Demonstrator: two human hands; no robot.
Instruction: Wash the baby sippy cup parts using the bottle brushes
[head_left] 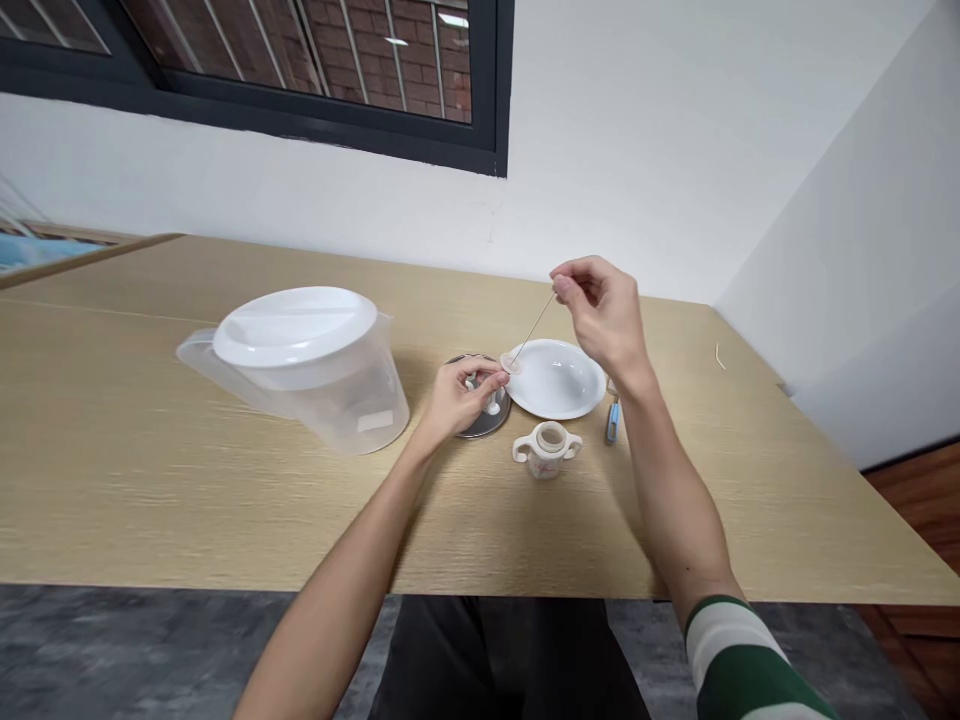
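Observation:
My left hand is closed in a pinch on the edge of a small translucent round piece, perhaps a lid. Higher up and to the right, my right hand pinches the upper end of a thin stick. The stick slants down to the left, its lower end at the round piece. Partly under my left hand lies a dark round metal dish with small white parts in it. Beside it stands a white bowl. Nearer me, a small cream two-handled cup stands upright without a lid.
A translucent pitcher with a white lid stands on the left of the wooden table. A blue-handled tool lies right of the bowl, its head hidden by my right arm. A thin pale bent piece lies far right.

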